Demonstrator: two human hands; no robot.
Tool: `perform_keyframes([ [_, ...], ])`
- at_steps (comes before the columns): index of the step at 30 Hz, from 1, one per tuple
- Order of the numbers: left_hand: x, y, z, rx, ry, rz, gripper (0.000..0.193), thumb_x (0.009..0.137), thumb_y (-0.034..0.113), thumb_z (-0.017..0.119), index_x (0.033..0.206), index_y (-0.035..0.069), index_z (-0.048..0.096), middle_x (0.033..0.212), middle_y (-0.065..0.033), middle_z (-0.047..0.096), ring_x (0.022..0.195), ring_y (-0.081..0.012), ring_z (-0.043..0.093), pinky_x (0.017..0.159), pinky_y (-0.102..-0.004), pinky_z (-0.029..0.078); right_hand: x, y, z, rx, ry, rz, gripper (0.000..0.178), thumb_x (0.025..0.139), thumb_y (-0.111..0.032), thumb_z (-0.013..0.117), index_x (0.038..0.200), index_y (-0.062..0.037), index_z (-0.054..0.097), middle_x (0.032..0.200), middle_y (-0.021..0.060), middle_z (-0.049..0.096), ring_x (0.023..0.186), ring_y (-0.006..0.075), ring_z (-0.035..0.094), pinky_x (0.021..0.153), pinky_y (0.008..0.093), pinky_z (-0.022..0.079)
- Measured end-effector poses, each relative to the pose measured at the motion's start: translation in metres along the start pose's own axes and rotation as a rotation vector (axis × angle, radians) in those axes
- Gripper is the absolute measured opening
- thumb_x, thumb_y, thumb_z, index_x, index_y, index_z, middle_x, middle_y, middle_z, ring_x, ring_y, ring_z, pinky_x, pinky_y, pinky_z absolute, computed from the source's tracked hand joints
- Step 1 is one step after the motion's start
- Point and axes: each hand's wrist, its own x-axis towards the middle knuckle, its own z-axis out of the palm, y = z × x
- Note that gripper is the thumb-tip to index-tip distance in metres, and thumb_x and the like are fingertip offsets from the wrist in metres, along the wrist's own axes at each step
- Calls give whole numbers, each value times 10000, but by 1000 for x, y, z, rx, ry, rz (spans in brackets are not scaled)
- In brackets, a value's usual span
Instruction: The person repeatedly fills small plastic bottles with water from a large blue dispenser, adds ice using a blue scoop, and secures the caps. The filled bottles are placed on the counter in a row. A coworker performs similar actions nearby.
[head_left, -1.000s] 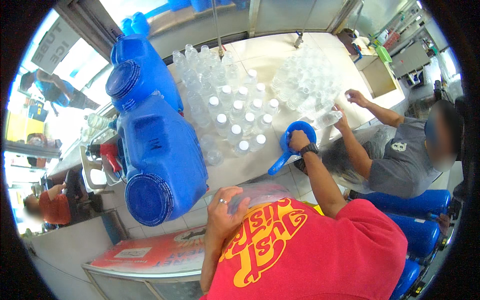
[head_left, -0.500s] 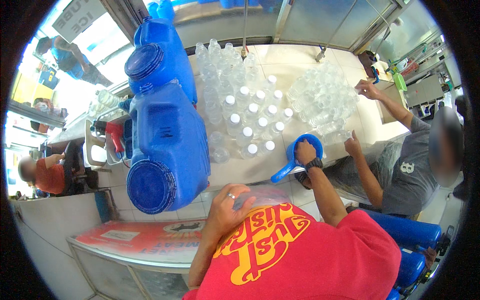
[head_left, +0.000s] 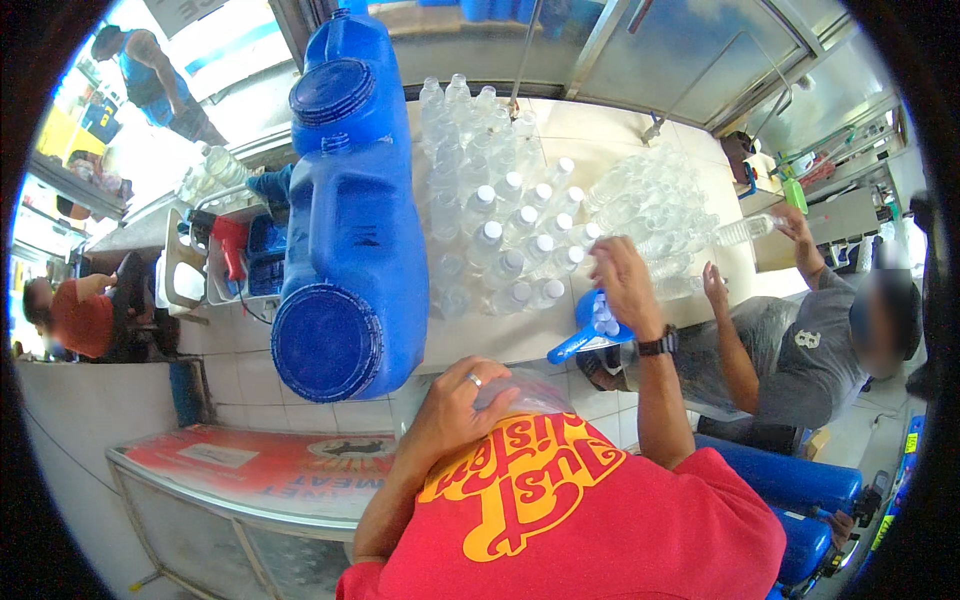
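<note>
My right hand (head_left: 628, 283) is raised just above a blue dipper (head_left: 571, 345) with a handle. Several white caps (head_left: 604, 318) lie in the dipper. The fingers are bent together beside the nearest capped bottles (head_left: 541, 250); whatever is between the fingertips cannot be made out. Those bottles are clear plastic, upright in a cluster, with white caps on. Low in front of my body, my left hand (head_left: 458, 405) rests against the clear plastic over my red shirt, its thumb and fingers apart and holding nothing visible.
Uncapped clear bottles (head_left: 458, 150) stand behind on the tiled counter (head_left: 575, 130); more lie piled (head_left: 660, 195) to the right. Large blue water containers (head_left: 355, 240) border the left. At right, a co-worker in grey (head_left: 815, 345) holds a clear bottle (head_left: 742, 231). Blue cylinders (head_left: 790, 470) lie lower right.
My right hand has come up out of the dipper and moved toward the capped bottles, uncovering the white caps. The co-worker's far hand now holds a bottle. My left hand stays put.
</note>
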Motion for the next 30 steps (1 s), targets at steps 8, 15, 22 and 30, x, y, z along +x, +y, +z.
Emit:
perform_keyframes([
  [8, -33, -5, -21, -8, 69, -50, 267, 912, 210, 808, 1061, 23, 688, 1023, -175, 718, 970, -390, 713, 830, -451, 572, 52, -59, 117, -108, -355, -444, 360, 849, -99, 809, 1191, -28, 723, 1077, 177, 666, 932, 335, 712, 812, 430, 601],
  [15, -69, -13, -33, 17, 151, -124, 265, 923, 215, 805, 1051, 21, 679, 1032, -169, 723, 968, -385, 711, 837, -444, 564, 83, -57, 178, -518, -539, -582, 254, 860, -146, 756, 1080, -25, 720, 1051, 225, 709, 939, 428, 710, 836, 495, 600],
  [22, -81, -20, -34, -10, 188, -100, 242, 932, 196, 797, 1042, 17, 676, 1021, -161, 726, 957, -360, 716, 830, -422, 563, 91, -51, 191, -631, -569, -478, 234, 793, -156, 755, 989, -30, 738, 970, 225, 731, 897, 432, 716, 791, 511, 597],
  [30, -53, -48, -4, -703, 108, -338, 440, 1025, 205, 715, 1393, 20, 561, 1281, -191, 690, 1095, -296, 720, 936, -398, 584, 49, -119, 90, -460, -317, -569, 262, 787, -199, 738, 1002, -48, 737, 973, 164, 696, 886, 402, 695, 773, 487, 578],
])
